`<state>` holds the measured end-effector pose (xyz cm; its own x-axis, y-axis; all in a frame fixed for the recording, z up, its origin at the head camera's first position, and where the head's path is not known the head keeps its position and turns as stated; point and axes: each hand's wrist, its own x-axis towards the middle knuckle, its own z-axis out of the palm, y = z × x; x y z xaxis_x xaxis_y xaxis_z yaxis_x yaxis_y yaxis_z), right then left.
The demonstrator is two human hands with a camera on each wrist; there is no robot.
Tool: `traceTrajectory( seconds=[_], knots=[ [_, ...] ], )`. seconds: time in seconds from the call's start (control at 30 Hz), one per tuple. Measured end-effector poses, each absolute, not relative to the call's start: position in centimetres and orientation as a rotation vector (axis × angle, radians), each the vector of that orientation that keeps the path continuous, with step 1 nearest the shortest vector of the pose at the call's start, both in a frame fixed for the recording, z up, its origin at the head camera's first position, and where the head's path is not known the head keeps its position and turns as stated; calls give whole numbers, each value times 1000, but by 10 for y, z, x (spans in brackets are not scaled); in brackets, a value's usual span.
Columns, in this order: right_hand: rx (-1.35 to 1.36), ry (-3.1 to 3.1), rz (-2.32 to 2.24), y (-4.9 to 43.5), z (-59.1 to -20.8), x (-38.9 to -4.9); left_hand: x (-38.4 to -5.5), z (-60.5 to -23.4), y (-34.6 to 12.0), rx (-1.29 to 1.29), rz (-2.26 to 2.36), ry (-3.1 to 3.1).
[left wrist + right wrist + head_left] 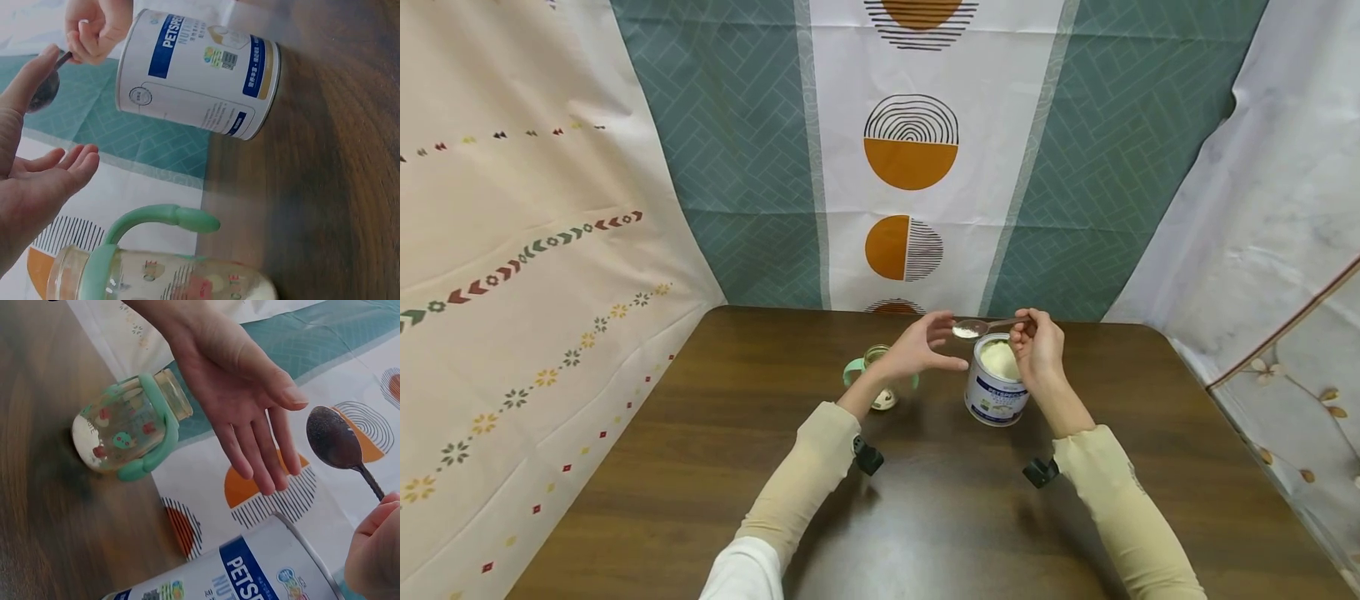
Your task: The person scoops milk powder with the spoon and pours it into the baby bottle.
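My right hand [1039, 346] pinches the handle of a metal spoon [972, 328], its bowl pointing left with white powder in it. Below the spoon stands a white and blue tin [996, 396], lidless and holding pale powder [1000, 360]. Close by the spoon's bowl, my left hand [917, 346] holds nothing, its fingers spread and palm turned toward the tin. Under the left wrist is a clear baby bottle [128, 425] with green handles [164, 434], uncapped, with some white powder at its bottom. The left forearm partly hides this bottle in the head view.
The dark wooden table [940, 517] ends at a patterned cloth [910, 275] hanging behind it. Side cloths hang at left and right. Each wrist carries a small black camera, such as the left one [868, 456].
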<state>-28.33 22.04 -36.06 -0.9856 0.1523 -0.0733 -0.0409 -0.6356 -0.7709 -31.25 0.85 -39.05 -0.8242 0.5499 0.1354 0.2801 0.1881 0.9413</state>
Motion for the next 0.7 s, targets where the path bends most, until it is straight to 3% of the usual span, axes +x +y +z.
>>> traceTrajectory(
  seconds=[0.7],
  knots=[
    [-187, -1337, 2771, 208, -365, -287, -316, -382, -11, 829, 1656, 2235]
  ],
)
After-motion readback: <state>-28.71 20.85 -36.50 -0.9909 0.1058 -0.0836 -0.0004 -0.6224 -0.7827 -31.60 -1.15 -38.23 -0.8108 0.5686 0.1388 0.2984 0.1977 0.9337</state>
